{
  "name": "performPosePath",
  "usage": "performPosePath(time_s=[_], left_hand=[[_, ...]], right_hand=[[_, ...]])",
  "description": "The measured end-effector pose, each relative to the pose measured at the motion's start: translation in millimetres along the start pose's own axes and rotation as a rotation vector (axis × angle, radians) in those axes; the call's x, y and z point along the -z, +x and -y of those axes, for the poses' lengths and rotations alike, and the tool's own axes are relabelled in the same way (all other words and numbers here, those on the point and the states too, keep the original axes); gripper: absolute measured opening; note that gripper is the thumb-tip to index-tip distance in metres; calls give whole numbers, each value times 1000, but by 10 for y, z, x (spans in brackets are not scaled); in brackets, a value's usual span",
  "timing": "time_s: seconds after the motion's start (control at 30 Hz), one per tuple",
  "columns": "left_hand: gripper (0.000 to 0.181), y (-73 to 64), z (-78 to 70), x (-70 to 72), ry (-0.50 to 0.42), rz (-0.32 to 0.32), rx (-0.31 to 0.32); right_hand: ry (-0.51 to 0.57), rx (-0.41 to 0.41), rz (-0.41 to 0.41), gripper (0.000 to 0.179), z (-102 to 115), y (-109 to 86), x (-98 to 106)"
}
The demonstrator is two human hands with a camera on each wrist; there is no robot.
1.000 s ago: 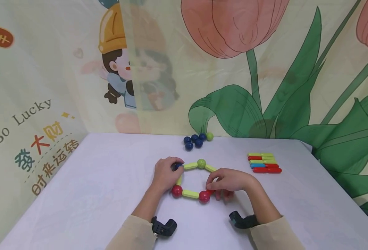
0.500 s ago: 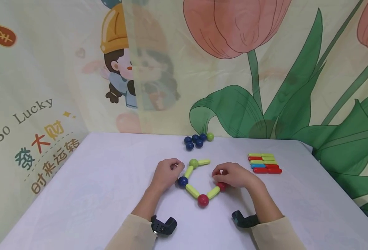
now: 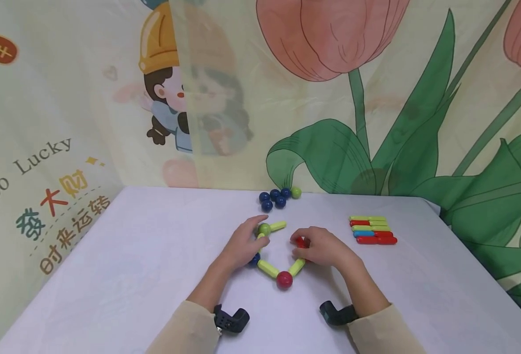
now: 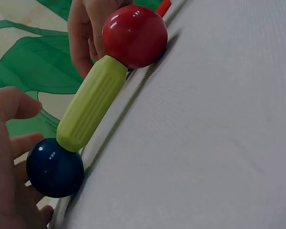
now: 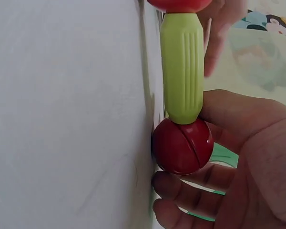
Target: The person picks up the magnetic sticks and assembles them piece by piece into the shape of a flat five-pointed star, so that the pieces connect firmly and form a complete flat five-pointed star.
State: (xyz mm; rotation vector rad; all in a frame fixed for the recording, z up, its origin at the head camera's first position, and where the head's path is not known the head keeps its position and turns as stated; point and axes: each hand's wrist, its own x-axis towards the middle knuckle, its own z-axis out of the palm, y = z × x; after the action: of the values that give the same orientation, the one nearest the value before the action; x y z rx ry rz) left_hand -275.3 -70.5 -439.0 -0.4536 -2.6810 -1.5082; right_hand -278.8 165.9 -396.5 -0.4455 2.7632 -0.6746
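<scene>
A bent chain of lime rods and coloured balls lies on the white table between the hands. My left hand [image 3: 242,243] spreads its thumb and fingers around the green ball [image 3: 264,229], from which a lime rod [image 3: 278,225] points right with a free end. Below it the blue ball [image 4: 55,168] is partly covered by the hand in the head view. A lime rod [image 4: 92,104] joins it to the front red ball [image 3: 284,280]. My right hand [image 3: 324,248] curls about the other red ball [image 5: 182,146] and pinches a red rod [image 3: 302,242] between thumb and forefinger.
Several dark blue balls [image 3: 274,194] and a green ball [image 3: 296,192] sit together at the table's back edge. Lime, red and blue rods [image 3: 373,230] lie in a stack of rows on the right. A printed curtain [image 3: 225,98] hangs behind the table.
The closed ring has opened at the upper right, and the chain's green end has shifted left. My left hand has unfolded towards the green ball; the right hand has moved slightly inward.
</scene>
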Motion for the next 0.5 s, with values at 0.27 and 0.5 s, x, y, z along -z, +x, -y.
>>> performPosePath(time_s=[0.27, 0.5], left_hand=[[37, 20, 3, -21, 14, -114, 81], [38, 7, -60, -32, 306, -109, 56]], right_hand=[[27, -24, -16, 44, 26, 13, -15], [43, -75, -49, 51, 30, 27, -32]])
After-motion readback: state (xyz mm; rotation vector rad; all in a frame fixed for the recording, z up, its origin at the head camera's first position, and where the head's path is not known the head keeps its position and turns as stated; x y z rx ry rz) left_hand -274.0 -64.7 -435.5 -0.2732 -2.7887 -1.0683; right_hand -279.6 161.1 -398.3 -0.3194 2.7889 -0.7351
